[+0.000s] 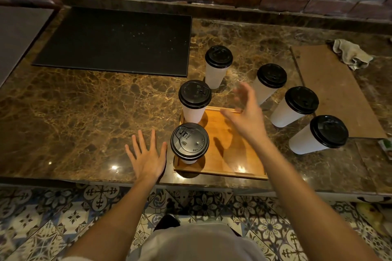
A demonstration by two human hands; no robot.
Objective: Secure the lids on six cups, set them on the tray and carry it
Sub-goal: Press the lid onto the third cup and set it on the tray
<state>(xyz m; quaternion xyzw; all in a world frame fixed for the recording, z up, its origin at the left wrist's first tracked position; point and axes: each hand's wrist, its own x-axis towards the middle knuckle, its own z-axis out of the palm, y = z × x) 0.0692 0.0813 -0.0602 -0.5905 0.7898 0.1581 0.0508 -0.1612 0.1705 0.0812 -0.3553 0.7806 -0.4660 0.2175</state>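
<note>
Cups, six of them, all wear black lids on my feed. Two stand on the wooden tray [244,154] along its left side: the front cup [189,144] in the near left corner and the second cup [194,101] in the far left corner. The third cup [217,68] stands on the marble worktop [84,112] just beyond the tray. Three others sit on the worktop to the tray's right in a slanting row: the far right cup [269,82], the middle right cup [296,106] and the near right cup [320,135]. The left hand [148,159] is spread wide, palm down, holding nothing, just left of the front cup (whether it touches the stone I cannot tell). The right hand [248,116] is blurred, fingers loose and apart, empty, above the tray's far edge. A black mat [114,42] lies at the back left. A brown board [331,85] lies at the right, with a crumpled cloth [352,54] at its far end.
</note>
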